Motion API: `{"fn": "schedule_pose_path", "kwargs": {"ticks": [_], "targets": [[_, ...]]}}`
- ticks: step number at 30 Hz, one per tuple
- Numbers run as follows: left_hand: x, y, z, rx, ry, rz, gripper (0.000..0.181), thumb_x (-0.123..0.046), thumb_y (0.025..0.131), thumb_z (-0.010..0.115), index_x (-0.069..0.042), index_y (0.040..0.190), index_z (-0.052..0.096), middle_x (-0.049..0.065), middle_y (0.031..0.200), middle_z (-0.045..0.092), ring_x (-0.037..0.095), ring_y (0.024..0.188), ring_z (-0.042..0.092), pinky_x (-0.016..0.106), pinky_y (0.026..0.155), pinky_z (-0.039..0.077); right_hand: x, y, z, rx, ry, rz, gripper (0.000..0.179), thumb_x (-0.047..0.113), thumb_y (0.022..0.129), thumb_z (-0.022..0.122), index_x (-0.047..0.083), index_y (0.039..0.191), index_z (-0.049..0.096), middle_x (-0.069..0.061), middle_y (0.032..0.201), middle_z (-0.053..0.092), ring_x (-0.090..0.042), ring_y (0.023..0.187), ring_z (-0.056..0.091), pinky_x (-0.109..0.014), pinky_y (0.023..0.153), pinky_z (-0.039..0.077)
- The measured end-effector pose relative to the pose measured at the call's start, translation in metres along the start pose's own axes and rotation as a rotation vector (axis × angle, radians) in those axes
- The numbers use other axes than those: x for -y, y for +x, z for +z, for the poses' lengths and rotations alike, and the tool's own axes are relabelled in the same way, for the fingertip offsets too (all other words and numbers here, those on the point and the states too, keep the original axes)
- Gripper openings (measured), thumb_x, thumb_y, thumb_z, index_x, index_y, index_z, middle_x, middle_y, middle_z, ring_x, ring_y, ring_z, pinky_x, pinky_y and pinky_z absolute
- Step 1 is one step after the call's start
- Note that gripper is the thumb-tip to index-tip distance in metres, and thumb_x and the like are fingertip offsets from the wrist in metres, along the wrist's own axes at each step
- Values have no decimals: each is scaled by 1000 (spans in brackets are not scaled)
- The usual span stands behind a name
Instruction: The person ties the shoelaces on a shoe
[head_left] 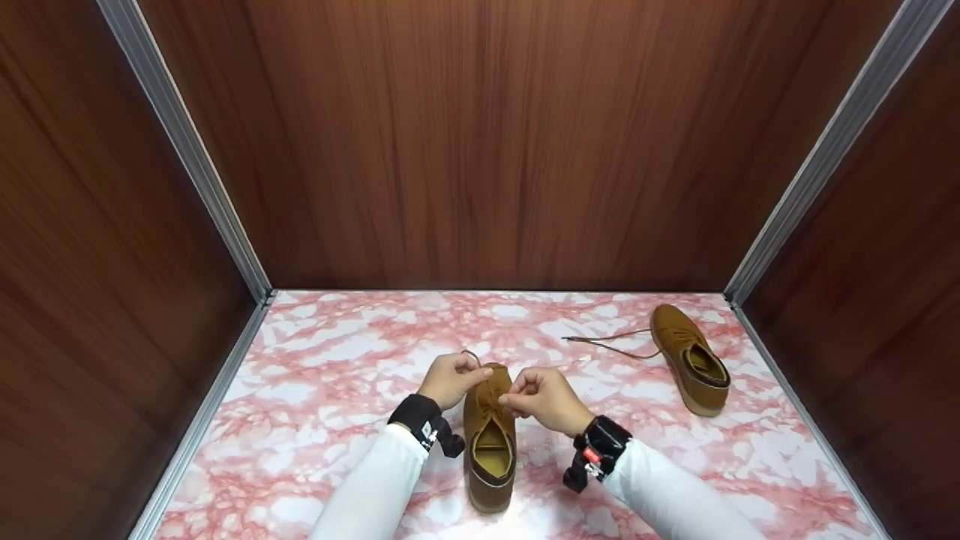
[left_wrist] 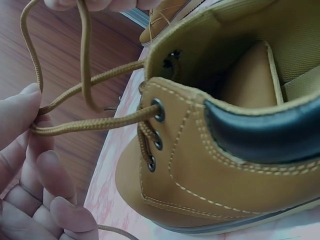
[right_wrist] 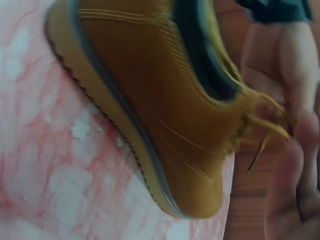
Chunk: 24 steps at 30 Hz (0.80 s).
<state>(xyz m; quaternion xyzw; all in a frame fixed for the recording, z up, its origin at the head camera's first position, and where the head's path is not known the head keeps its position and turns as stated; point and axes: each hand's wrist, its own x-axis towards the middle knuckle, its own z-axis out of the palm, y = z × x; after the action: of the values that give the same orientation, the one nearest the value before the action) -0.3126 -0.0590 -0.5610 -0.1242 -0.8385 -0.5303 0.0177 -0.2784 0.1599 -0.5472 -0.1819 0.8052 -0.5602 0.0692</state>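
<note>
A tan lace-up shoe (head_left: pixel 491 496) stands on the pink-and-white surface between both hands, its toe pointing away and its heel toward me. The left hand (head_left: pixel 454 379) is at the left of the lacing, and its thumb and forefinger pinch the brown shoelace (left_wrist: pixel 97 123), where strands from both sides of the opening come together. Over the right side of the lacing, the right hand (head_left: pixel 546 399) pinches lace between thumb and fingertips. A strand loops up from the left hand's pinch toward the other hand's fingers in the left wrist view. Dark eyelets (left_wrist: pixel 158 110) line the shoe's side.
A matching tan shoe (head_left: pixel 677 339) lies at the right, its long loose laces (head_left: pixel 615 347) trailing leftward across the marbled surface (head_left: pixel 337 337). Brown wood-grain panels (head_left: pixel 480 150) with metal corner strips (head_left: pixel 817 150) enclose the back and both sides.
</note>
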Motion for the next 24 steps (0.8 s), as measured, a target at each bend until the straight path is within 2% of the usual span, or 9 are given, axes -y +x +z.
{"fn": "schedule_pose_path", "kwargs": {"ticks": [5, 8, 12, 17, 20, 24], "targets": [[2, -3, 1, 30, 24, -6, 25, -20, 94, 77, -2, 81, 67, -5, 75, 55, 6, 69, 50, 20, 65, 41, -3, -3, 15, -119, -200, -93, 21, 17, 85, 86, 12, 73, 69, -1, 68, 70, 0, 59, 57, -16, 54, 46], [5, -5, 2, 64, 14, -32, 27, -19, 97, 74, -2, 79, 63, 2, 75, 68, 7, 65, 57, 18, 59, 40, -6, -4, 20, -135, -234, -99, 22, 18, 84, 88, 14, 72, 70, -1, 68, 70, 0, 58, 55, -16, 53, 45], [10, -8, 2, 108, -20, -86, 25, -18, 99, 71, -4, 80, 61, 13, 81, 79, 14, 63, 69, 18, 52, 42, -11, -5, 20, -85, -219, -82, 21, 22, 83, 89, 12, 76, 71, -2, 71, 71, 0, 60, 57, -16, 55, 46], [16, -11, 1, 139, -53, -149, 21, -18, 99, 70, -6, 83, 64, 11, 81, 79, 12, 60, 67, 18, 51, 44, -18, -7, 11, 2, -162, -52, 20, 20, 83, 88, 8, 86, 73, -6, 80, 74, -1, 67, 64, -18, 63, 54], [19, -13, 1, 142, -75, -159, 21, -17, 99, 70, -6, 83, 63, 12, 82, 79, 10, 59, 65, 18, 49, 44, -22, -9, 2, 28, -149, -41, 19, 17, 85, 86, 4, 92, 73, -9, 82, 75, -3, 69, 65, -19, 65, 56], [21, -17, -1, 137, -91, -152, 23, -16, 99, 71, -4, 82, 61, 15, 82, 79, 13, 60, 65, 18, 48, 43, -28, -10, -10, 31, -178, -9, 13, 12, 89, 82, 5, 94, 72, -7, 81, 74, -4, 68, 64, -19, 64, 55]]}}
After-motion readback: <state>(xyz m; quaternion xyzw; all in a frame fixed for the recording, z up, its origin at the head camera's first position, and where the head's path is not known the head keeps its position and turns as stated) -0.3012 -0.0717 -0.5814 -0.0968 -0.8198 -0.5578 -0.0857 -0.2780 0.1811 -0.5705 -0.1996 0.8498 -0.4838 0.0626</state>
